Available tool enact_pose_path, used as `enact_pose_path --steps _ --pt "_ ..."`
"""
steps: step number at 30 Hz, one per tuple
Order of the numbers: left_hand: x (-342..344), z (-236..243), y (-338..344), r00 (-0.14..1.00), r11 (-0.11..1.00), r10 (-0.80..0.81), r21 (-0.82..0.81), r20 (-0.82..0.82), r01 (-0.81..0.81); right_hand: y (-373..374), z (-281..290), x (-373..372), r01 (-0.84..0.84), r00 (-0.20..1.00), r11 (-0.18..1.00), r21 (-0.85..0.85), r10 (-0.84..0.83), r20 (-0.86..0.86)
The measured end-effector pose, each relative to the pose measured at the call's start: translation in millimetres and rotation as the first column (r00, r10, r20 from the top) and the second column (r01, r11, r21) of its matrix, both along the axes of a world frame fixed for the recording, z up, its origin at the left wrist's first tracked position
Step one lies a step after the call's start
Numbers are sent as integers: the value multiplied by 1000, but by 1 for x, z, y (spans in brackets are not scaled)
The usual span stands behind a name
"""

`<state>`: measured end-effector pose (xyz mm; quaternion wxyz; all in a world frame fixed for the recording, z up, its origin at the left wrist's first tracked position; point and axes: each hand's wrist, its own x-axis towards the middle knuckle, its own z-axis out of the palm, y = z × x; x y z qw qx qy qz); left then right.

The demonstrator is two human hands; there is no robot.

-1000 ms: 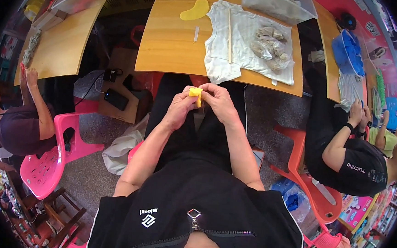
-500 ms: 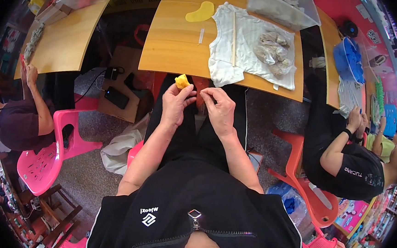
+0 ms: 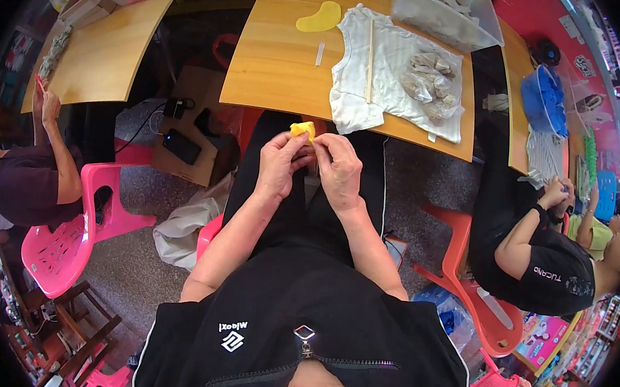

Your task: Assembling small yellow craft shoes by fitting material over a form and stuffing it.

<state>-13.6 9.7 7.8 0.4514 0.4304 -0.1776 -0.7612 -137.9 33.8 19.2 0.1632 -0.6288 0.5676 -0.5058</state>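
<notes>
Centre frame, just below the wooden table edge: small yellow soft lump pinched between both hands over the lap. Left hand fingertips closed on it from the left, right hand thumb and forefinger closed on its right edge. White cloth and flat yellow cutout lie on the table above.

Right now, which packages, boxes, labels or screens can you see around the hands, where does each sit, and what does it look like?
Clear plastic bin: far right of the wooden table, rectangular, holding pale grey pieces.
Clear bag: on the white cloth, crumpled, grey contents.
Dark device: on the brown cardboard left of the knees, flat, rectangular, cable attached.
Pink printed box: lower right, beside the orange chair.
Between the left hand and right hand: a small yellow piece, no label.
</notes>
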Motion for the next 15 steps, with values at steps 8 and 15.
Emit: enact_pose_path --steps 8,15 --pt "22 -8 -13 971 923 12 -377 238 81 7 2 -6 -106 993 994 19 107 -45" --pt "11 2 -11 948 889 303 -330 -95 -317 18 -12 -6 -373 452 908 192 -3 892"
